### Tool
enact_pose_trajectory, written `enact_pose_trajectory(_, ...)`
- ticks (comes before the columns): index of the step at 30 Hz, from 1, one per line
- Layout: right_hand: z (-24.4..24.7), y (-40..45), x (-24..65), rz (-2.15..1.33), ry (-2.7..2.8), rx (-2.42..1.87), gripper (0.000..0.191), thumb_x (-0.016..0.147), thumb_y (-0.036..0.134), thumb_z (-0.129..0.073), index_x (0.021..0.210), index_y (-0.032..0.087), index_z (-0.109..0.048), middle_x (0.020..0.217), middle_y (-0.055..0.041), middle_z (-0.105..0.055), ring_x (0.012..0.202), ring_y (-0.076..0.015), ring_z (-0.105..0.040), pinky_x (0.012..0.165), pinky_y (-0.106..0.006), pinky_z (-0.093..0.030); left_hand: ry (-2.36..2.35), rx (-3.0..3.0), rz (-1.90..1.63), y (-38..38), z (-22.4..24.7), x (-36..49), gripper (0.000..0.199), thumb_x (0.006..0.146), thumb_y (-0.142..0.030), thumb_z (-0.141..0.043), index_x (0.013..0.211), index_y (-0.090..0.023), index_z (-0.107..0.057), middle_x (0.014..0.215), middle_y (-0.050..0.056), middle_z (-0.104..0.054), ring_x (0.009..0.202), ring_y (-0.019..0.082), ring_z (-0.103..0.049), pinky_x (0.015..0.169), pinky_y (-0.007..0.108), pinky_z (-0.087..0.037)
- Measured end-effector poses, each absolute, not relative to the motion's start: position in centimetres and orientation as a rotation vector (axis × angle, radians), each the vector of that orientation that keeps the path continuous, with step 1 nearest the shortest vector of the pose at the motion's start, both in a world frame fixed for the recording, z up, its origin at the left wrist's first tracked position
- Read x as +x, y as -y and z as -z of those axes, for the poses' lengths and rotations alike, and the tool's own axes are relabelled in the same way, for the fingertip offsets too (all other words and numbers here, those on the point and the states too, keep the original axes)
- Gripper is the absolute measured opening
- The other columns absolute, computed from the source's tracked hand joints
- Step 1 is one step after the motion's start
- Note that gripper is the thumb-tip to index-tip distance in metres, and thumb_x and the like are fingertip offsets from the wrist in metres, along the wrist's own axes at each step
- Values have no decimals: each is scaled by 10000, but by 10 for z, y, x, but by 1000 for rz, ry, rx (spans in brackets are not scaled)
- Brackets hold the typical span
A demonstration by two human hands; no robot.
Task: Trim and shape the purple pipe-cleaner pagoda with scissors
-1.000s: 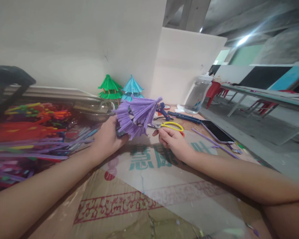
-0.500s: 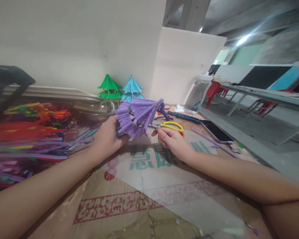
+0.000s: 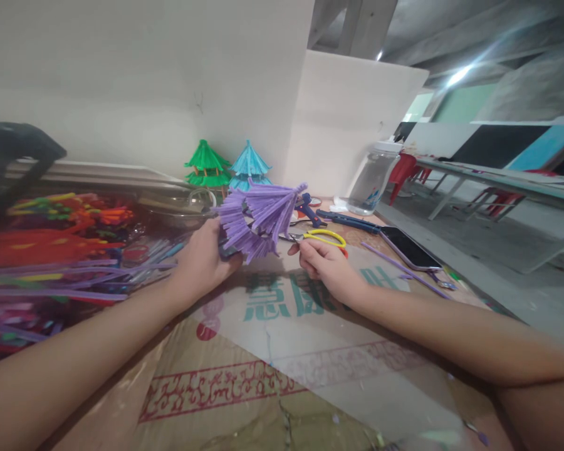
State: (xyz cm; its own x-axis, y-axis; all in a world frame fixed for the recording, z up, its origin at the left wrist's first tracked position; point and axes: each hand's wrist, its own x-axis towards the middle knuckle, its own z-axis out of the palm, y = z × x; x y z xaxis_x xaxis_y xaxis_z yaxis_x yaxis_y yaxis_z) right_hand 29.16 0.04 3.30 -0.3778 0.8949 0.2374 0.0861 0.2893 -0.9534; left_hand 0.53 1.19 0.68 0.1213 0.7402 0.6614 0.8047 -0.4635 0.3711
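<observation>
My left hand (image 3: 205, 254) is closed around the base of a purple two-tiered pavilion model (image 3: 267, 216) made of pipe cleaners. The model is tilted, its peaked top pointing right. Just right of its lower roof, my right hand (image 3: 322, 263) is closed in a pinch; a small dark tip shows at the fingers, too small to name. Scissors (image 3: 326, 235) with yellow and red handles lie right behind that hand. Behind the model stand a green pavilion model (image 3: 207, 166) and a light blue one (image 3: 249, 166).
Purple pipe cleaners (image 3: 75, 293) and bright craft pieces (image 3: 70, 210) crowd the left side. At the right are a phone (image 3: 411, 247), a dark blue long-handled tool (image 3: 350, 221), a loose purple pipe cleaner (image 3: 404, 270) and a clear bottle (image 3: 371, 181). Printed cardboard (image 3: 207, 388) covers the table.
The purple model has shifted very slightly, its top a little to the left and up. Both hands stay almost where they were.
</observation>
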Motion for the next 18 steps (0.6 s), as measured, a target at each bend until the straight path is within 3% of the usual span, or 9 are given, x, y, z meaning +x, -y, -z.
enact_pose_trajectory(8,-32,-1,292,-1204,1718,-899,630,928,833,-694,913,204,-687,608,79,-397,549,-116,-294,514,-305,-176,1575,-2286,1289,-11,-8,6,561,851,-346,-712,1373,-234,-541,1316,186,-715,1253,449,-709,1043,639,-603)
enact_pose_trajectory(18,-33,0,291,-1183,1720,-906,626,925,826,-697,909,200,-691,603,81,-398,546,-114,-301,523,-303,-186,1586,-2285,1269,-12,-7,6,574,850,-368,-704,1375,-196,-548,1312,195,-710,1271,449,-704,1066,626,-600)
